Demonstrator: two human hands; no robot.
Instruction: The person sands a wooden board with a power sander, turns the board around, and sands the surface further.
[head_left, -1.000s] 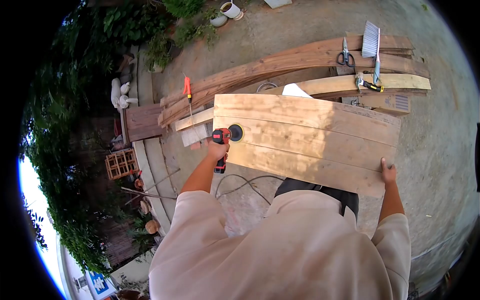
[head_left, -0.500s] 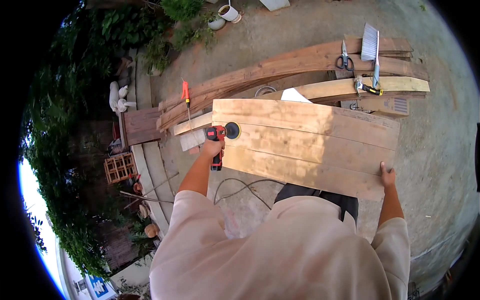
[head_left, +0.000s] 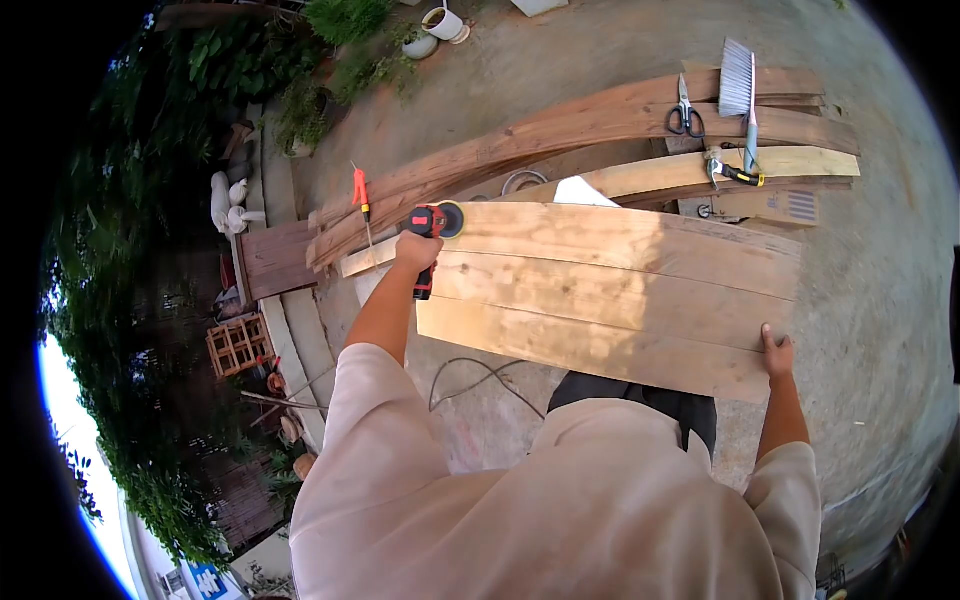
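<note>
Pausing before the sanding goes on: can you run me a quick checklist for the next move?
1. Left hand wrapped around the power tool: ok.
2. Disc well inside the edges of the wooden panel: not ok, it sits at the far left corner.
3. Disc stopped or spinning as intended: cannot tell.
4. Right hand on the panel: ok, at the near right edge, thumb on top.
5. Loose tools off the panel: ok; brush, scissors and hammer lie on the boards beyond.
6. Support beneath the panel: cannot tell, mostly hidden.
</note>
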